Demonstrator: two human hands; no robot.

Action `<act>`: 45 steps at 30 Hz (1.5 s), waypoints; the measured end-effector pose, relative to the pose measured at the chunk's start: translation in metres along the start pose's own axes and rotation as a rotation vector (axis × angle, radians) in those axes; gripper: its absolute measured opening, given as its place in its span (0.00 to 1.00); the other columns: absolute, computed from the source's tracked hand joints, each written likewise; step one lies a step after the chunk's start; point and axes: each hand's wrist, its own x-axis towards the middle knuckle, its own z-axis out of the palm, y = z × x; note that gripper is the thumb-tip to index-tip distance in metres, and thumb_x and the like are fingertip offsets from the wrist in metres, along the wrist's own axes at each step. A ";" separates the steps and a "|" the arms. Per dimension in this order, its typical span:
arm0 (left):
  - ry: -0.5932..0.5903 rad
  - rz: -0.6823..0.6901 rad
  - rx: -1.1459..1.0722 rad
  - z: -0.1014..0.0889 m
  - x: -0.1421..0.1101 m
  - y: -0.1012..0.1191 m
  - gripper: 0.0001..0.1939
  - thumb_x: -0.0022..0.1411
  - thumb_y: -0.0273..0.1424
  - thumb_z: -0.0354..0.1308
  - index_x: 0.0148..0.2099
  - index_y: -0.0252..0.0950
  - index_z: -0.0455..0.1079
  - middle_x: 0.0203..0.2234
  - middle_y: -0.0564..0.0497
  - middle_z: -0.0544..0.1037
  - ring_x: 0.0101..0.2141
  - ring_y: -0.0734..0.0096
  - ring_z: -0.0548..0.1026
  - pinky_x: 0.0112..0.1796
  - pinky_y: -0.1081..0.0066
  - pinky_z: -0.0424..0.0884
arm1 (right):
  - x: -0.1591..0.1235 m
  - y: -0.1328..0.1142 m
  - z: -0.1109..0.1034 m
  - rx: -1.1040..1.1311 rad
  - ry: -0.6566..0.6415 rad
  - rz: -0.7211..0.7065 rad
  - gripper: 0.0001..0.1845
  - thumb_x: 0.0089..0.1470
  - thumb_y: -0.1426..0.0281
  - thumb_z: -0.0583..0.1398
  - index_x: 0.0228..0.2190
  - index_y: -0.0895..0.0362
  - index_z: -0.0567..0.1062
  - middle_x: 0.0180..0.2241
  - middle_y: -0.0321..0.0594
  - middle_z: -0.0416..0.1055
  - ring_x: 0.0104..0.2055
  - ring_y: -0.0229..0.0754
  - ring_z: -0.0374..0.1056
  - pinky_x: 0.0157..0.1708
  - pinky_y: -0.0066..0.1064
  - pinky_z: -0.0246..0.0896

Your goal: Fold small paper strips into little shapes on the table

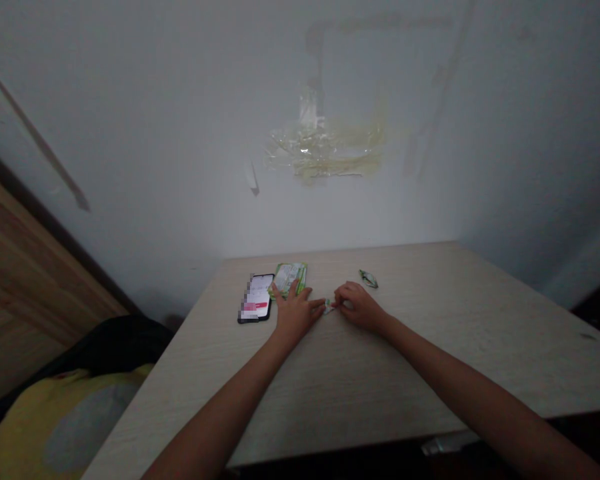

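Note:
My left hand (pixel 295 310) lies spread on the table, its fingertips over the lower edge of a flat green-and-white packet (pixel 291 273). The thumb of that hand reaches right, to a small green-and-white wrapper piece (pixel 328 306) on the tabletop. From the other side, my right hand (pixel 359 307) has its fingers curled and pinched at the piece's right end. What the piece is exactly is too small to make out. Beyond the right hand rests a crumpled green-and-white wrapper (pixel 369 279), apart from both hands.
A phone (pixel 260 300) with a lit screen lies left of the packet. The pale wooden table (pixel 430 300) meets a wall (pixel 180 133) with torn clear tape (pixel 325 150) on it. At lower left, a yellow-and-grey plush item (pixel 80 420) sits beside the table.

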 end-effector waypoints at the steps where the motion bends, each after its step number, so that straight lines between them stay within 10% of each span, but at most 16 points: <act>1: 0.004 0.004 0.001 0.000 0.000 0.000 0.13 0.63 0.47 0.54 0.48 0.62 0.74 0.53 0.53 0.74 0.64 0.41 0.53 0.54 0.26 0.21 | 0.000 0.000 0.000 -0.001 0.000 -0.005 0.08 0.48 0.80 0.59 0.31 0.56 0.71 0.34 0.40 0.72 0.41 0.44 0.65 0.49 0.38 0.57; 22: -0.022 -0.038 -0.086 0.007 -0.004 -0.003 0.14 0.64 0.46 0.52 0.49 0.62 0.73 0.57 0.54 0.71 0.63 0.42 0.54 0.52 0.24 0.21 | -0.004 0.001 -0.003 0.099 0.068 0.019 0.14 0.46 0.83 0.57 0.34 0.55 0.75 0.40 0.43 0.72 0.48 0.46 0.66 0.51 0.41 0.59; 28: -0.003 -0.081 -0.118 0.012 -0.005 -0.001 0.13 0.63 0.46 0.54 0.49 0.61 0.74 0.55 0.54 0.72 0.62 0.45 0.56 0.53 0.26 0.19 | -0.001 -0.002 -0.006 0.039 -0.090 -0.162 0.19 0.45 0.83 0.58 0.37 0.52 0.78 0.39 0.40 0.75 0.52 0.47 0.64 0.53 0.42 0.58; 45: -0.045 -0.158 -0.335 0.007 0.000 -0.002 0.05 0.58 0.40 0.61 0.34 0.52 0.79 0.53 0.57 0.74 0.61 0.51 0.58 0.56 0.28 0.29 | 0.000 0.008 0.004 -0.057 0.002 -0.079 0.07 0.55 0.68 0.63 0.37 0.55 0.80 0.40 0.46 0.74 0.47 0.47 0.67 0.49 0.42 0.63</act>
